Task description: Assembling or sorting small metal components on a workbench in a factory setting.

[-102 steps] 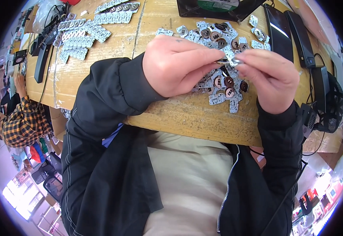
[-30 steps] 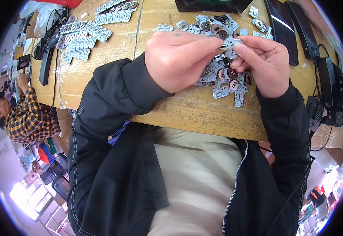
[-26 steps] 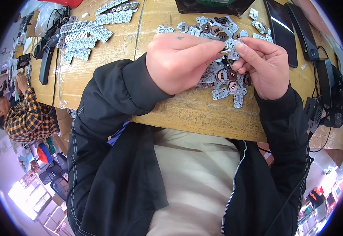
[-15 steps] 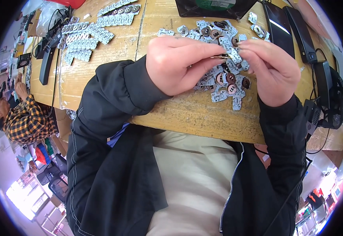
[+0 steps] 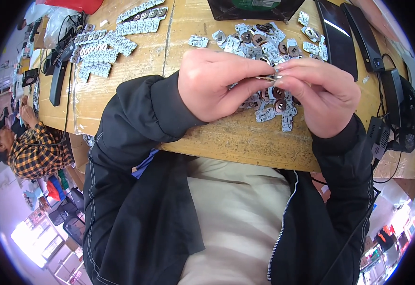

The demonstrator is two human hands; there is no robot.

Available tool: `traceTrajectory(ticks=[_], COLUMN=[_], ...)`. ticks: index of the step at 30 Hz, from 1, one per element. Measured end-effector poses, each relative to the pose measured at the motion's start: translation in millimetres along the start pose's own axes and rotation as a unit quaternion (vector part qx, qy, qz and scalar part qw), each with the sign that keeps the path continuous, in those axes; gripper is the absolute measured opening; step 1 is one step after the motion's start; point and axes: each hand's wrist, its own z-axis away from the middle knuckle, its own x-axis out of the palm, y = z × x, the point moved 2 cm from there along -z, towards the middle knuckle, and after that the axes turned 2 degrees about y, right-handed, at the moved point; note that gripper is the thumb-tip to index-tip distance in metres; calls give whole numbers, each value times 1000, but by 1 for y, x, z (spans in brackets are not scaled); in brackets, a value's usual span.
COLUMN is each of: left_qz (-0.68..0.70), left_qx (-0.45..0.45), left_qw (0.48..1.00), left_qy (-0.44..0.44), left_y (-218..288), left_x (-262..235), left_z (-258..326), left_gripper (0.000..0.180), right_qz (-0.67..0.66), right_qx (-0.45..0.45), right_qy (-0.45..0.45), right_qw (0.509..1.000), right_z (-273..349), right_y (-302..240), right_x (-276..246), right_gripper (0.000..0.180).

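My left hand (image 5: 221, 85) and my right hand (image 5: 326, 92) meet over the work table. Between the left thumb and forefinger is a small circuit board (image 5: 266, 78), seen nearly edge-on. The right thumb and fingers pinch its other end, and the fingertips hide most of it. Below and behind both hands spreads a loose pile of small whitish circuit boards (image 5: 265, 115), several carrying round dark coin-cell holders (image 5: 279, 105). Part of that pile is covered by my hands.
Rows of joined boards (image 5: 100, 57) lie at the left, with more panels (image 5: 137, 27) farther back. A black box (image 5: 257, 10) stands at the far edge. Dark flat devices (image 5: 337, 42) and a small black fan (image 5: 405, 135) are at the right. A co-worker (image 5: 36, 154) in a checked shirt sits at far left.
My right hand has moved left and slightly down to meet the left fingertips. The board between them now shows mostly its edge, and more of the pile's far side is visible.
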Motion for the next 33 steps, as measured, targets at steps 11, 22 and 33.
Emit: traceTrajectory(ticks=[11,22,33], left_qz=[159,178,157], left_qx=[-155,-217,-225], left_qw=[971,960,960], left_qy=[92,13,60], left_y=[-11,-18,-11], left_x=[6,5,5], left_z=[15,12,5], left_gripper=[26,25,12], right_qz=[52,65,118], right_qx=[-9,36,81], right_qy=[-33,-53,18], right_qw=[998,996,990], right_z=[-1,-2,5], right_y=[4,6,-1], right_x=[5,6,6], right_gripper=[12,15,14])
